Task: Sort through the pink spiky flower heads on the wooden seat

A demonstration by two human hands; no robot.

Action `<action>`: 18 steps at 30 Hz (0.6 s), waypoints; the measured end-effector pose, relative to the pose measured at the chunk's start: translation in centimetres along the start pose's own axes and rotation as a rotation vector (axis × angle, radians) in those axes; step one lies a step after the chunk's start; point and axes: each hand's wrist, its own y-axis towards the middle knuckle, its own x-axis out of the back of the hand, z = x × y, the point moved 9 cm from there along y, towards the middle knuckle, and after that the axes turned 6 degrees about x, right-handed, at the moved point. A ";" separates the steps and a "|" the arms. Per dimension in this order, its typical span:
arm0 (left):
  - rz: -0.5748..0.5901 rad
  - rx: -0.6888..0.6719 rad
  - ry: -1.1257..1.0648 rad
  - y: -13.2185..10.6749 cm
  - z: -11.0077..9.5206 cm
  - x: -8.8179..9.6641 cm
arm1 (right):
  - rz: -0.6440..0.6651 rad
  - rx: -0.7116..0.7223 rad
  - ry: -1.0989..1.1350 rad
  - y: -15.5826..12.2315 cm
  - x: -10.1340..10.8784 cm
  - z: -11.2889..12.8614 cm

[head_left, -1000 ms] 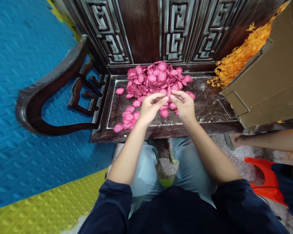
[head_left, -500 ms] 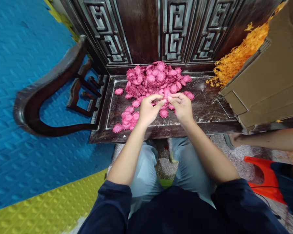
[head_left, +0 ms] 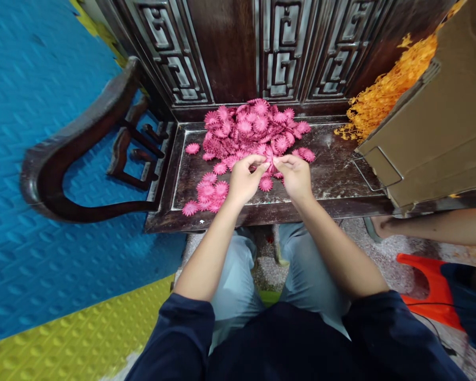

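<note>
Between my two hands is a pink artificial flower (head_left: 270, 157), pinched at its left and right edges. My left hand (head_left: 246, 177) closes thumb and forefinger on one side of it. On the other side my right hand (head_left: 295, 174) grips it the same way. Behind them a heap of pink flower heads (head_left: 246, 127) lies on the dark wooden bench (head_left: 333, 174). A smaller cluster of pink flower heads (head_left: 210, 191) sits left of my left hand, and a single flower head (head_left: 192, 148) lies apart at the far left.
A curved wooden armrest (head_left: 79, 121) bounds the bench on the left. On the right stand a cardboard box (head_left: 432, 116) with a wire handle and a bunch of orange dried-looking flowers (head_left: 388, 87). Another person's leg (head_left: 440, 226) and a red plastic stool (head_left: 432, 288) are at the lower right.
My fingers have shifted slightly on the flower, and its petals now look more upright between them. My right hand has come down a little. The heaps lie as before.
</note>
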 end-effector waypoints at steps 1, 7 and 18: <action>0.006 -0.001 -0.005 0.0 0.0 0.0 | 0.028 -0.004 -0.009 0.0 -0.2 0.0; 0.058 -0.030 -0.012 0.2 0.4 -0.2 | 0.043 0.024 -0.082 0.1 0.0 0.2; 0.104 0.042 -0.141 0.5 1.2 -0.5 | -0.006 0.247 -0.298 -0.6 0.2 3.8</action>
